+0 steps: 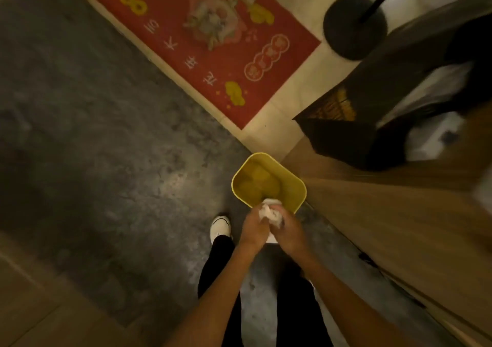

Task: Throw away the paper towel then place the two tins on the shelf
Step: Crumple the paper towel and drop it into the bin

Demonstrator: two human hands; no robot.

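Observation:
A crumpled white paper towel (270,212) is pressed between both my hands, just over the near rim of a yellow waste bin (298,187) that stands on the dark floor. My left hand (253,229) grips the towel from the left and my right hand (288,231) grips it from the right. The bin's inside looks yellow with some rounded shapes at the bottom. No tins and no shelf are in view.
A wooden cabinet (399,213) runs along the right, touching the bin. A dark open unit (386,123) sits beyond it. A red printed doormat (213,48) lies ahead, and a black round lamp base (354,27) stands at the far right. My white shoe (220,225) is left of my hands.

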